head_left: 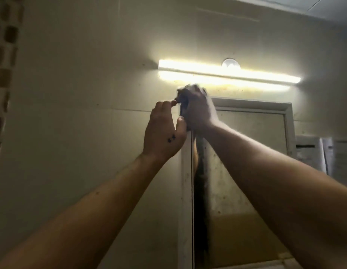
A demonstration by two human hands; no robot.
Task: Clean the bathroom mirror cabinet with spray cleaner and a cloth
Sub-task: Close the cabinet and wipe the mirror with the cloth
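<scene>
While both bare arms reach up, the right hand is blurred, its fingers wrapped round a pale cloth at the top left corner of the cabinet. Just beside it, the left hand has its fingers curled, thumb against the edge of the mirror; whether it grips that edge, I cannot tell. Spots and streaks mark the glass. A lit light glows on the wall just above.
</scene>
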